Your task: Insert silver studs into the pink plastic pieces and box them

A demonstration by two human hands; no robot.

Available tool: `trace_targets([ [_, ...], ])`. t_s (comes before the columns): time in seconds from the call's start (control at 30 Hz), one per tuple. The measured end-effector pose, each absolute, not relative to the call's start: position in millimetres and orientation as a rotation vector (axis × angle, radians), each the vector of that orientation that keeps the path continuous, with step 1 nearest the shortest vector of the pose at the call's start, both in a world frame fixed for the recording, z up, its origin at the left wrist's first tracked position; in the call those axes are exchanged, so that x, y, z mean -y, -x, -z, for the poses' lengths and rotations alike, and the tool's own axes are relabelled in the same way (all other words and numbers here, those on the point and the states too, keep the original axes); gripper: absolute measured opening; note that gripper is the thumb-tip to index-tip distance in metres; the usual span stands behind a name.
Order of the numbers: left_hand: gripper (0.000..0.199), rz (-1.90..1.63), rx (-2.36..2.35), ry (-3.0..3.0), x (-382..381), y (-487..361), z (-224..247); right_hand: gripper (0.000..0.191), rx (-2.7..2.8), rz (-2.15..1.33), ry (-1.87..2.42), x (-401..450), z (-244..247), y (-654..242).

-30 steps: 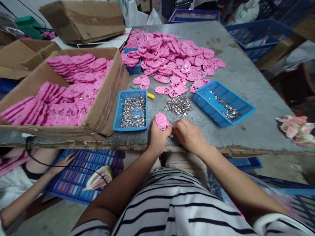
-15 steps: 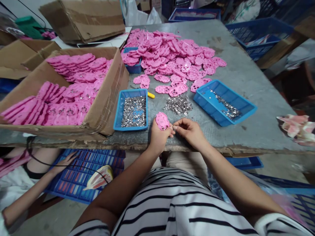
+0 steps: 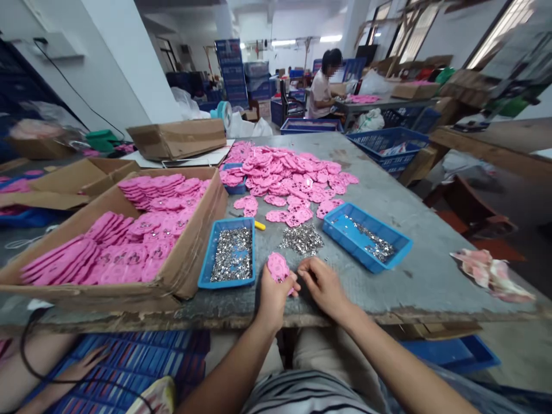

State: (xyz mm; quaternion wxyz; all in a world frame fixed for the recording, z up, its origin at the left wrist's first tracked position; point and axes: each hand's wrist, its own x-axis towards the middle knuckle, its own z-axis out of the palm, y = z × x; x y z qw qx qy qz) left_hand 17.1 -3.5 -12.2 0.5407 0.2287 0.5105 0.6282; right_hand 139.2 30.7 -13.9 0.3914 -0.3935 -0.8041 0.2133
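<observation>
Grey table [image 3: 431, 270]: blue trays [image 3: 357, 247] flank metal bits [image 3: 302, 239]; left hand [image 3: 272, 298] grips pink piece [image 3: 278, 265], right hand [image 3: 325, 286] curled, contents unclear.

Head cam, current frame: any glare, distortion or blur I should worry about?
Head view: ceiling lights and the right-hand window look blown out; head view: wide-angle stretch pulls the big cardboard box toward the left edge; head view: upper-right corner smeared; head view: pink piece in the left hand readable, right hand's fingertip detail too small to tell.
</observation>
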Motion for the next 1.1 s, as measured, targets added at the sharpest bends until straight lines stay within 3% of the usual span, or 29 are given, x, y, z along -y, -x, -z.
trace_targets([
  [0.77,0.035,-1.530,-1.155,-0.538,8,-17,10,0.021,1.835,-0.884,0.973,-17,17,-132],
  [0.93,0.033,-1.514,-1.149,-0.571,8,-17,9,0.011,1.726,-1.009,1.147,-24,21,-133],
  [1.1,0.034,-1.502,-1.174,-0.580,8,-17,10,0.014,1.705,-1.050,1.183,-27,27,-131],
])
